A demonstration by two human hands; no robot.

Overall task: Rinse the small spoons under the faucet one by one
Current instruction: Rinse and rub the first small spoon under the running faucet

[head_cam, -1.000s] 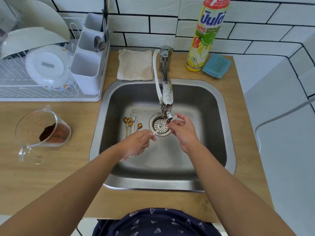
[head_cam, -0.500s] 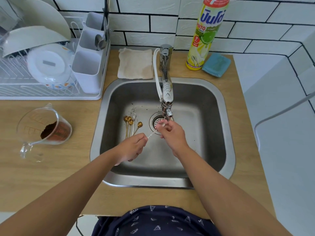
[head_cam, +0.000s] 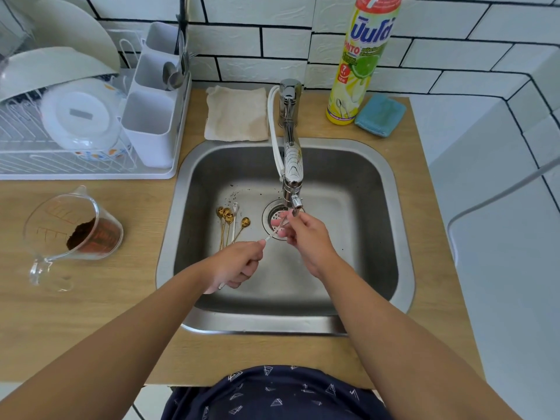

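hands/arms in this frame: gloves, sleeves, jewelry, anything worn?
Nothing worn on either one. The left hand and the right hand are bare: no gloves, rings, watch or bands visible. Both forearms are uncovered as far as the frame shows, no sleeves. At bottom centre, a dark navy garment printed with small white triangles.

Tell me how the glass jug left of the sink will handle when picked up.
The jug looks like clear glass, so probably fragile and fairly heavy for its size. It already lies tilted on the counter with brown powder inside, so it may roll or spill if nudged. Its handle should give a firm grip.
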